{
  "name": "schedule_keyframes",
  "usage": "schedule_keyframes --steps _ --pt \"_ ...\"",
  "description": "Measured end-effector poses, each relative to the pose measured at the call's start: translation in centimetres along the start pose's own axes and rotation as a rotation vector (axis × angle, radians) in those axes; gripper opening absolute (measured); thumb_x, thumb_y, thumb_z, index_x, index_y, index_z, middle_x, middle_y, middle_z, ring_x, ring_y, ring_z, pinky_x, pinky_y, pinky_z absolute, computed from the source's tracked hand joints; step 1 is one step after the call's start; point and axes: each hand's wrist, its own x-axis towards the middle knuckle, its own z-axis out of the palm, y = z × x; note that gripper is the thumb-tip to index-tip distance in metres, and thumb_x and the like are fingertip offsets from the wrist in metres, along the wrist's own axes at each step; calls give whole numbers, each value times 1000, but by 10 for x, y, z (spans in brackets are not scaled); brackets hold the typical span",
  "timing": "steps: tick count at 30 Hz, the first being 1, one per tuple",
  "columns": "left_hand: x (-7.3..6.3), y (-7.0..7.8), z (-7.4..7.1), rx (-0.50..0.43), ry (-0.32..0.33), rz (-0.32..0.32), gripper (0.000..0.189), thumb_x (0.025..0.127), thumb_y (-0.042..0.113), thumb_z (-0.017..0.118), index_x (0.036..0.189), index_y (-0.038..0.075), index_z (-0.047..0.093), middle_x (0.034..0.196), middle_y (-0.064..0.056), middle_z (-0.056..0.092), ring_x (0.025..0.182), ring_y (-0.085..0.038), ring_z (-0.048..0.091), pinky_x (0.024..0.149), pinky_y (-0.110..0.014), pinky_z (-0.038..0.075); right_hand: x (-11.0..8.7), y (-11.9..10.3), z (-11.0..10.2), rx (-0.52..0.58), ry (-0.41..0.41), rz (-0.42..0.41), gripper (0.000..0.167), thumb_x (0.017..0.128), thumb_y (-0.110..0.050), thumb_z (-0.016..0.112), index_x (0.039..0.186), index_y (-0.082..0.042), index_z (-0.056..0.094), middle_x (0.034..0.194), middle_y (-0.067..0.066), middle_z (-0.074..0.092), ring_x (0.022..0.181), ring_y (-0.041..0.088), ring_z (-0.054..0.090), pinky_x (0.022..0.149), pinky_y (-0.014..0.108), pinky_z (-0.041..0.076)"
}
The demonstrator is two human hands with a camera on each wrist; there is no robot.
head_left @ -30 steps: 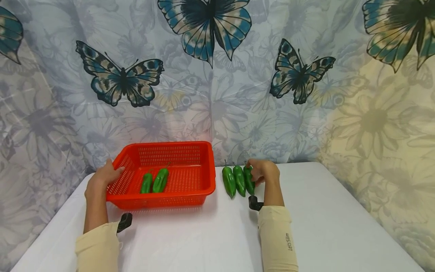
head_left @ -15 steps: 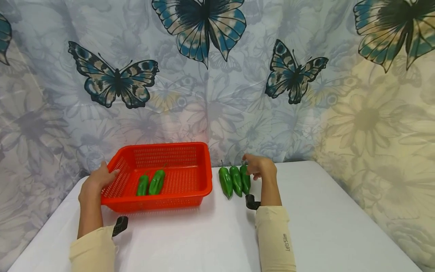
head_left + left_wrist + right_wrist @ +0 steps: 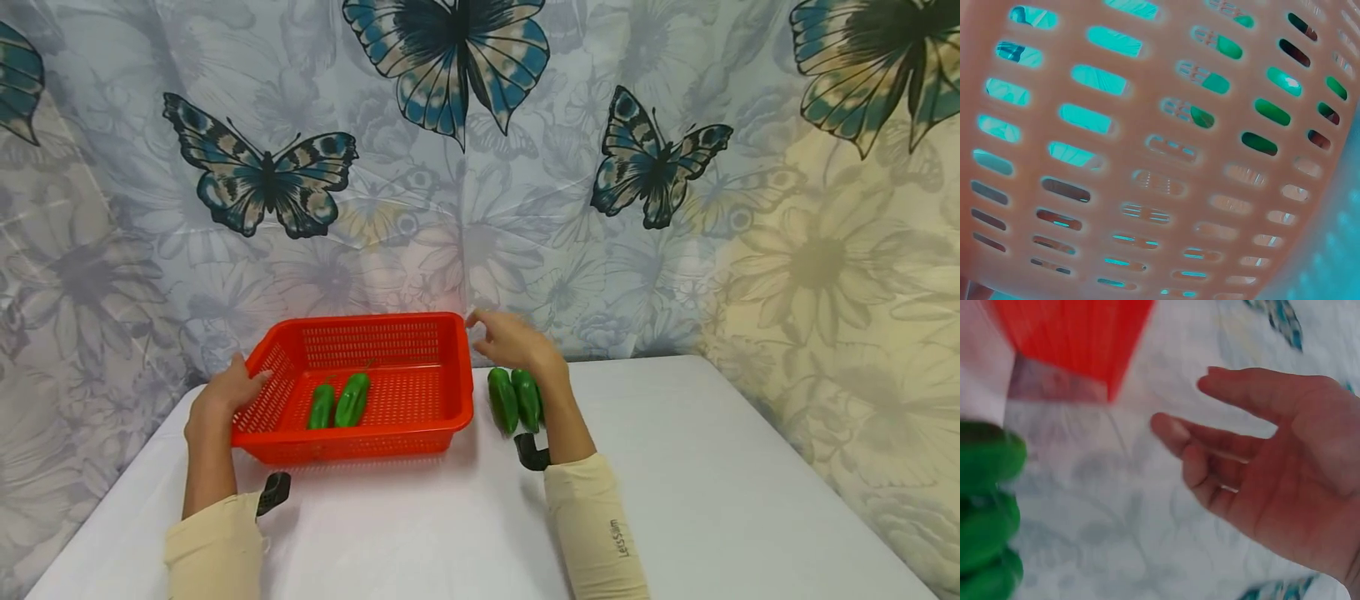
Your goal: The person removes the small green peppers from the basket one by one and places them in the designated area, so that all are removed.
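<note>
A red perforated plastic basket [image 3: 405, 443] stands on the left of the table, two green chili peppers [image 3: 352, 400] lying inside it. My left hand [image 3: 219, 398] grips its left rim, thumb over the edge. In the left wrist view the slotted basket wall [image 3: 1166, 181] fills the picture, green showing through some slots. My right hand [image 3: 513, 340] is raised near the basket's back right corner, fingers loosely bent and holding nothing. Below it, more green chili peppers [image 3: 502, 402] lie in a row; my forearm mostly hides the third one. All three peppers [image 3: 988, 515] show in the right wrist view.
The table [image 3: 720, 467] has a white cover. Close behind it hangs a butterfly-patterned cloth [image 3: 480, 242]. A black wrist camera [image 3: 532, 452] sticks out from my right wrist, and another camera [image 3: 273, 492] from my left.
My right hand has left the rightmost pepper of the row, rising and moving left toward the basket's right rim, nothing in it. My left hand keeps its grip on the basket.
</note>
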Motion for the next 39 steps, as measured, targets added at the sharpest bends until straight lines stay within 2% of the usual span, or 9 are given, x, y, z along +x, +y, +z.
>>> schedule_keyframes --steps 6,9,13,17,20,24,28,31,39 --pt "-2 0 -1 -10 -22 8 87 111 38 37 156 -9 -22 159 -47 13 137 -59 40 111 -64 49 27 -40 38 52 12 -178 27 103 -8 61 129 -2 65 120 15 73 103 26 68 92 36 59" --pt "-3 2 -1 -7 -19 -5 86 111 38 36 157 -8 -20 160 -46 12 140 -59 36 115 -66 45 38 -59 62 135 -14 -245 24 104 -8 61 126 -2 67 120 15 73 108 27 69 93 35 59" --pt "-3 4 0 -14 -24 -7 84 112 36 35 156 -8 -21 162 -45 9 142 -59 34 115 -66 44 46 -74 96 144 -75 -260 27 104 -7 60 130 0 66 130 16 70 120 28 67 101 31 57" --pt "-1 3 0 -27 -42 14 86 112 37 35 155 -9 -22 161 -46 9 139 -58 39 111 -64 49 51 -79 119 32 -251 -182 40 105 -15 62 143 -3 59 143 12 65 135 26 60 116 34 50" --pt "-1 2 -1 -39 -41 15 86 112 38 35 156 -7 -23 159 -47 14 134 -55 46 104 -60 55 53 -80 125 -40 -369 -79 49 106 -23 61 152 -9 52 153 7 59 144 22 53 125 38 41" --pt "-1 0 -2 -48 -40 17 86 112 38 35 156 -8 -23 159 -47 15 133 -55 47 104 -60 55 54 -79 128 -33 -427 2 57 106 -26 60 159 -14 43 162 4 50 152 21 46 130 40 34" --pt "-1 -1 -1 -71 -33 34 82 111 35 38 161 -7 -12 154 -44 29 123 -50 58 97 -56 61 55 -81 127 -5 -465 -3 64 105 -21 61 164 -18 36 168 2 42 156 20 40 132 39 31" --pt "0 -1 -2 -97 -23 46 75 111 33 39 162 -4 -2 144 -40 40 110 -42 67 83 -49 67 58 -82 126 -2 -493 -31 66 105 -21 61 165 -24 33 169 1 39 156 20 39 132 40 31" --pt "0 -1 -2 -127 -32 62 74 112 32 40 163 -1 -1 141 -38 43 100 -35 70 79 -46 67 63 -85 125 -14 -645 -63 61 110 -30 48 164 -48 24 175 -13 24 162 19 25 133 48 25"
